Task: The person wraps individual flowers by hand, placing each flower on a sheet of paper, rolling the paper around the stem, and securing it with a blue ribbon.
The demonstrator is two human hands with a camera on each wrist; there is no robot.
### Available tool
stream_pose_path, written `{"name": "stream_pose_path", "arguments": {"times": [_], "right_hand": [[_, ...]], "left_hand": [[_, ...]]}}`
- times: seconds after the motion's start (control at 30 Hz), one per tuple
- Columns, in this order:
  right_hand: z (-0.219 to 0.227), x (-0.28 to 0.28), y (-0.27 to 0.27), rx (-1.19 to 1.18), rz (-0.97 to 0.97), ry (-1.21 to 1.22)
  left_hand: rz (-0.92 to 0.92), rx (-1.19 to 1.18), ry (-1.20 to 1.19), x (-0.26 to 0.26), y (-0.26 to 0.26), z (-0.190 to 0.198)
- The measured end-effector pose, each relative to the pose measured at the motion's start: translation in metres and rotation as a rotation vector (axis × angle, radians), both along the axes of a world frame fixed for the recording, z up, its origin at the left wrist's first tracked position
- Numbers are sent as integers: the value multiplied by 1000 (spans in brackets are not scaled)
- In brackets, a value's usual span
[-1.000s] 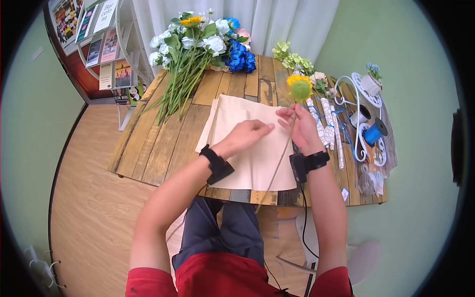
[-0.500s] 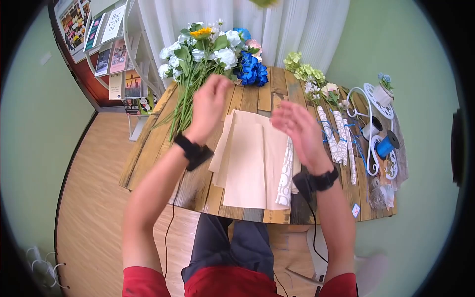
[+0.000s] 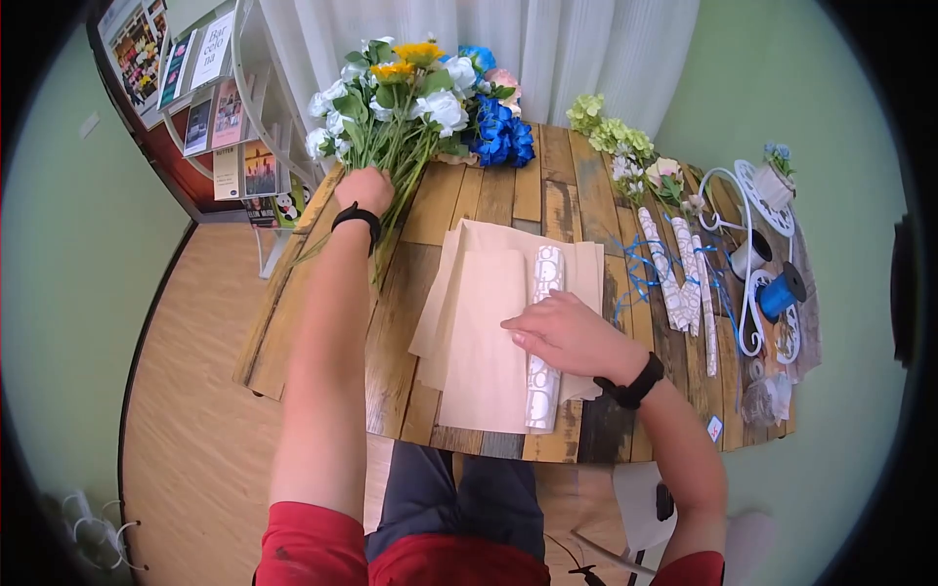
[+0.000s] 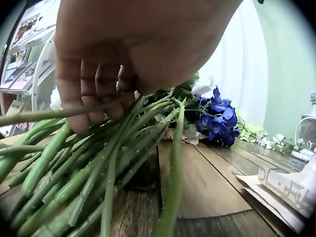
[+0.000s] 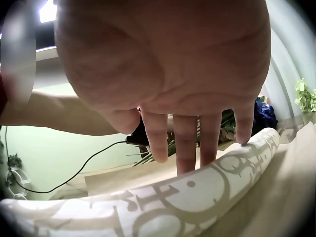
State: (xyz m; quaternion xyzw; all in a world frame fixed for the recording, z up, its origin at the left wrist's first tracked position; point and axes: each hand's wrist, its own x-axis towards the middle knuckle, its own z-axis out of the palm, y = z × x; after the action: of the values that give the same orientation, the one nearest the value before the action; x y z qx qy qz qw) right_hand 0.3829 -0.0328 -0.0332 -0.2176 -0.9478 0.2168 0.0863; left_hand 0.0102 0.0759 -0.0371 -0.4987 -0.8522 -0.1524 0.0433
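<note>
At the back left of the table, my left hand (image 3: 363, 188) is among the green stems (image 3: 403, 200) of the flower bunch. The left wrist view shows its fingers (image 4: 91, 98) curled round a stem (image 4: 39, 115) above many others. Two yellow flowers (image 3: 418, 53) top the white blooms (image 3: 442, 111). My right hand (image 3: 572, 334) lies over a white patterned roll (image 3: 543, 396) on beige paper (image 3: 484, 342). In the right wrist view its extended fingers (image 5: 185, 143) reach down to the roll (image 5: 173, 202), with gaps between them.
Blue flowers (image 3: 500, 135) lie beside the white ones. To the right are green blooms (image 3: 625, 137), wrapped patterned tubes (image 3: 662, 269), blue ribbon, a blue spool (image 3: 780, 293) and a white scrolled stand (image 3: 747, 327). A magazine rack (image 3: 239, 122) stands left of the table.
My left hand has moved to the stems, and a second yellow flower now shows in the bunch. My right hand has come down onto the patterned roll, which lies farther left on the paper.
</note>
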Motion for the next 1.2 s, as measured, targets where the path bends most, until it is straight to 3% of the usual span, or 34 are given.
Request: {"name": "stream_pose_path", "arguments": {"times": [0.1,0.2,0.23,0.3,0.37,0.43,0.47,0.53,0.57,0.67,0.87,1.03,1.1,1.2], "right_hand": [[-13,4,-1,118,-15,-27],[-20,6,-3,225,20,-17],[-20,7,-5,220,16,-19],[-19,8,-6,286,1,-90],[-19,11,-8,312,-13,-96],[-22,14,-11,333,-26,-110],[-24,17,-11,373,-24,-98],[-22,26,-13,416,-18,-96],[-20,31,-15,435,-44,-121],[-10,50,-19,454,-130,-236],[-14,73,-18,507,-322,-391],[-56,70,-13,426,-410,-98],[-61,67,-14,286,-431,-209],[-75,63,-14,259,-439,-122]], "left_hand": [[-16,-44,44,2,-5,0],[-18,291,284,16,-14,5],[-23,287,281,28,-21,6],[-373,438,89,67,-42,20],[-558,290,-185,123,-95,30],[-840,-5,-124,153,-130,10],[-843,-3,-135,157,-144,-4],[-1094,-91,214,163,-158,-28],[-1095,-87,206,162,-159,-32],[-837,-431,88,156,-156,-24],[-767,-478,129,154,-130,-13],[-777,-417,95,139,-110,-22],[-792,-435,78,135,-107,-21],[-602,-607,158,150,-108,-10]]}}
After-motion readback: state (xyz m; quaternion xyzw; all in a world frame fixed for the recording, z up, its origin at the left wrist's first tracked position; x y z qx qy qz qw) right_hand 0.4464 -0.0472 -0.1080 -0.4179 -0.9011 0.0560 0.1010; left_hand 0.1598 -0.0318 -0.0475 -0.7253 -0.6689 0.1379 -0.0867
